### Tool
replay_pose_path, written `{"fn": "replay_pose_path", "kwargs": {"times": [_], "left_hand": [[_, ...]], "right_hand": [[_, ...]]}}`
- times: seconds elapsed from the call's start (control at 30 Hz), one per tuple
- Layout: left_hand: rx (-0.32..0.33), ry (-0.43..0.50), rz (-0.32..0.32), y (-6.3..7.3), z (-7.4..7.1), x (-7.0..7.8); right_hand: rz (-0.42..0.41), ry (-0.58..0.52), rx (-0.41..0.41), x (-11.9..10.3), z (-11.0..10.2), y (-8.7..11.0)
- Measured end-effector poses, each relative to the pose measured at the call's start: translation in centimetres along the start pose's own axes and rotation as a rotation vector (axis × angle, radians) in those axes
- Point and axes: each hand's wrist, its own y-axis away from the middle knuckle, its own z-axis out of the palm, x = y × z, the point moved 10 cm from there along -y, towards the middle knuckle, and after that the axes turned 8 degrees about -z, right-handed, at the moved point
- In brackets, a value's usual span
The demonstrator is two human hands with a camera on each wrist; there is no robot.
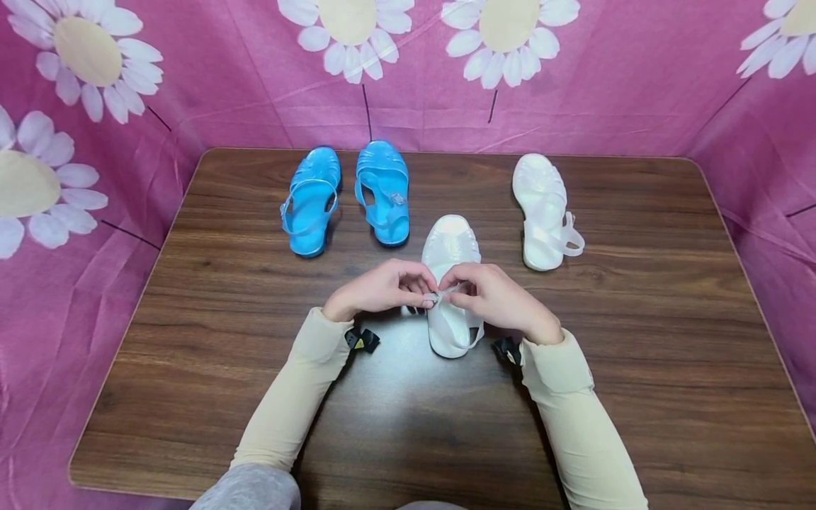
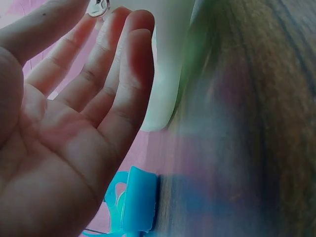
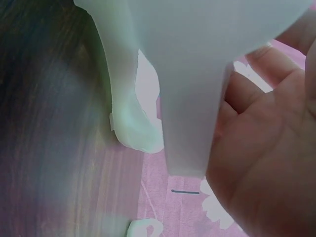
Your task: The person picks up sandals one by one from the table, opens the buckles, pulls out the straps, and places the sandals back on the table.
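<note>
A white sandal [image 1: 451, 237] lies sole-down on the table, its toe pointing away from me. Over its left side both hands meet at the ankle strap. My left hand [image 1: 387, 287] pinches the small metal buckle [image 2: 98, 7] between thumb and fingertips. From the other side, my right hand [image 1: 500, 297] pinches the white strap [image 3: 190, 108] close to the buckle. Fingertips hide whether the strap passes through the buckle. In the right wrist view, the strap covers part of the right fingers.
Two blue sandals, one [image 1: 311, 212] with its strap spread and another [image 1: 390, 202] beside it, lie at the back left. A second white sandal [image 1: 540, 212] lies at the back right, its strap looped outward. Pink flowered cloth [image 1: 433, 120] hangs behind the wooden table [image 1: 191, 368].
</note>
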Motion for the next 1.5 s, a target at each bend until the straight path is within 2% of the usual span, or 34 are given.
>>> {"fn": "replay_pose_path", "kwargs": {"times": [0.37,1.07,1.3,1.5], "left_hand": [[-0.029,0.025,-0.002,0.1,0.4,0.2],[0.002,-0.091,0.052,0.2,0.3,0.8],[0.041,-0.187,0.066,0.4,0.2,1.3],[0.061,-0.27,0.045,0.4,0.4,1.6]], "right_hand": [[-0.011,0.001,0.0,-0.4,0.1,-0.1],[-0.018,0.031,-0.004,-0.3,0.2,-0.2],[-0.017,0.018,0.005,-0.3,0.1,-0.2],[0.003,0.006,0.004,0.0,0.2,-0.2]]}}
